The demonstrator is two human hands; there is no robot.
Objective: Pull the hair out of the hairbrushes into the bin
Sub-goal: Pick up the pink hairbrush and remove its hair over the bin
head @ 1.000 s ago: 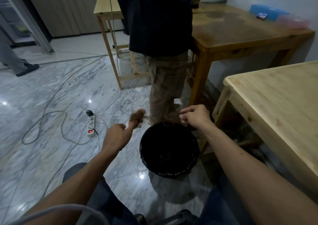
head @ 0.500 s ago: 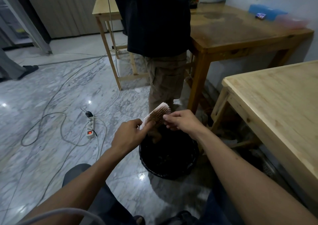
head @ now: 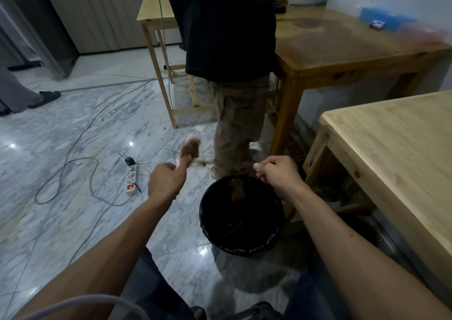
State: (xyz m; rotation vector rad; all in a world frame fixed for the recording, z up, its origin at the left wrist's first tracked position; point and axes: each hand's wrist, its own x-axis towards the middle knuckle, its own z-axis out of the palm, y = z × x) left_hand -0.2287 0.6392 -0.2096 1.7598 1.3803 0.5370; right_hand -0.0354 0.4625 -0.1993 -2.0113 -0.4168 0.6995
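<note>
Moved: since half a second ago the hands have parted, the hairbrush swung left of the bin.
Left hand [head: 166, 181]: closed round the hairbrush [head: 190, 149] handle, left of the bin [head: 274, 241].
Right hand [head: 278, 172]: pinched on hair strands [head: 205, 163] stretching to the brush, above the bin's far rim.
Hair clump [head: 237, 189]: over the bin's mouth.
Bin: black, on marble floor [head: 73, 148].

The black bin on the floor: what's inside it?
A brown clump of hair shows over the bin opening, below the right hand. The rest of the bin's inside is too dark to make out.
</note>
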